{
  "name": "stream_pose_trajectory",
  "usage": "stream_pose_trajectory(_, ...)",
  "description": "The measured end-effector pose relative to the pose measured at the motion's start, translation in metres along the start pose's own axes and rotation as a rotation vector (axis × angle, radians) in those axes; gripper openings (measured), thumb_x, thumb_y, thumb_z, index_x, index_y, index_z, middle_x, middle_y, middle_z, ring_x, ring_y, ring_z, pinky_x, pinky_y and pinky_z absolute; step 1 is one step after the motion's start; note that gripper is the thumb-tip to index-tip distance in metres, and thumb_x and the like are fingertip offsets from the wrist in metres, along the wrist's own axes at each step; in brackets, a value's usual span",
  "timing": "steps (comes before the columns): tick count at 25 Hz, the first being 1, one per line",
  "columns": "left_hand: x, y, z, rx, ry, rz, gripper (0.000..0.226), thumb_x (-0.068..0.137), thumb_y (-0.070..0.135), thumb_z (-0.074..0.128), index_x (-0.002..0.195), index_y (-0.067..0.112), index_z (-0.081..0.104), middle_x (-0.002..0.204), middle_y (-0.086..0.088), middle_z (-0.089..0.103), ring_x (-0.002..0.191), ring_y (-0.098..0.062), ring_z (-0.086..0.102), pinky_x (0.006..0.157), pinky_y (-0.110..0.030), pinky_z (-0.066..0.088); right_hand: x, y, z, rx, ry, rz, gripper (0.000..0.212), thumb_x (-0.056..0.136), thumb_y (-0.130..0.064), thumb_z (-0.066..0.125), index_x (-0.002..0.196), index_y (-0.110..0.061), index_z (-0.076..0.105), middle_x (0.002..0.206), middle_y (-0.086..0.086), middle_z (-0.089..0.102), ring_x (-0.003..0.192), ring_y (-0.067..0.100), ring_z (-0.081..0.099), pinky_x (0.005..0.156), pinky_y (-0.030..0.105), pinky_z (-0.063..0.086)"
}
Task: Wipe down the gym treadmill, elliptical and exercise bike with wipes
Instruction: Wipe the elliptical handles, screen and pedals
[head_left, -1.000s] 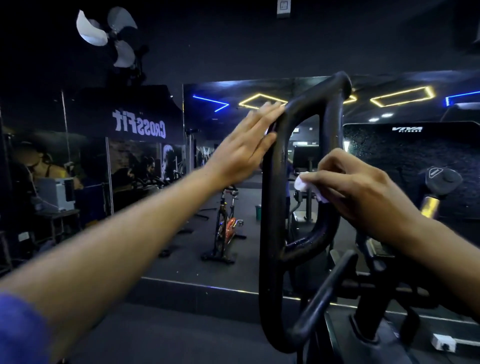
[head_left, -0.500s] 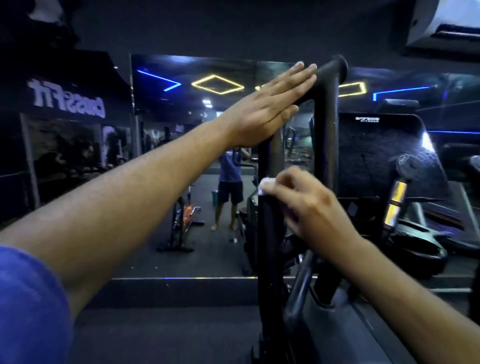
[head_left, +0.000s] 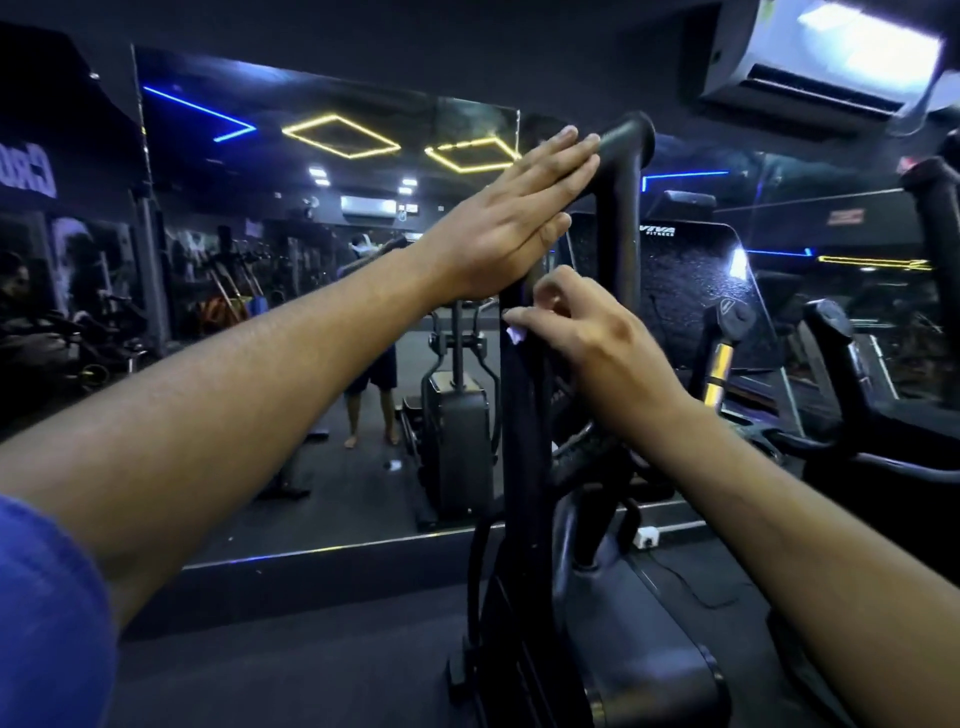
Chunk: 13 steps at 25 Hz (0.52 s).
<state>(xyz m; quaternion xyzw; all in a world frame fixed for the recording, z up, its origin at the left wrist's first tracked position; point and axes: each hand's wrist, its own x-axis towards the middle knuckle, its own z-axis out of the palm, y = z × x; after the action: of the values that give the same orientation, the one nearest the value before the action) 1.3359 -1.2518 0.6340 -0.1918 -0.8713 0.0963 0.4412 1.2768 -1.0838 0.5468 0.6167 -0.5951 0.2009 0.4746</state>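
Black tubing, matte and looped: an elliptical handle (head_left: 618, 218) rising between both hands. Left hand (head_left: 514, 223) flat against the upper bend, fingers (head_left: 566, 156) straight and pressed to the tube, gripping nothing, just steadying it. Right hand (head_left: 587, 338) lower down, fingers (head_left: 524, 317) curled and pinching a white wipe (head_left: 516, 334) against the near upright; only a small corner of the wipe showing below the fingertips, the rest hidden under the hand.

Step in hand, judging by this: wiping the elliptical's moving handle, with the wipe at mid-height on the left-side tube, well below the left fingers. Top cap of the handle just beyond the left fingertips. Cannot tell how much of the loop has had the wipe over it.

Next move likely calls for sliding the wipe along the tube, up toward the left fingers or down toward the pivot, while keeping firm pressure so the tissue does not bunch or slip out. Left hand would need to shift off the bend for that patch to get covered too. Handle swings on its pivot, so a steady brace matters.

Beyond the fingers: mirror (head_left: 322, 291) with yellow and blue ceiling lights reflected, a dark console (head_left: 691, 291) to the right of the right fingers, an AC unit (head_left: 831, 62) overhead. Treadmill and bike not clearly made out here.
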Motion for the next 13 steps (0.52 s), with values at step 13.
stream_pose_trajectory(13,-0.011,0.005,0.012,-0.037,0.076,-0.038,0.052,0.109,0.020,0.033,0.158,0.001,0.026,0.168,-0.015,0.020,0.157,-0.029,0.008,0.129,-0.038,0.006,-0.033,-0.014,-0.010,0.117,0.008,0.079,0.026,0.095,-0.010,0.051,0.110,-0.004,0.071,0.100,0.011,0.058,0.085,0.023,0.062,0.076,0.040,0.056)
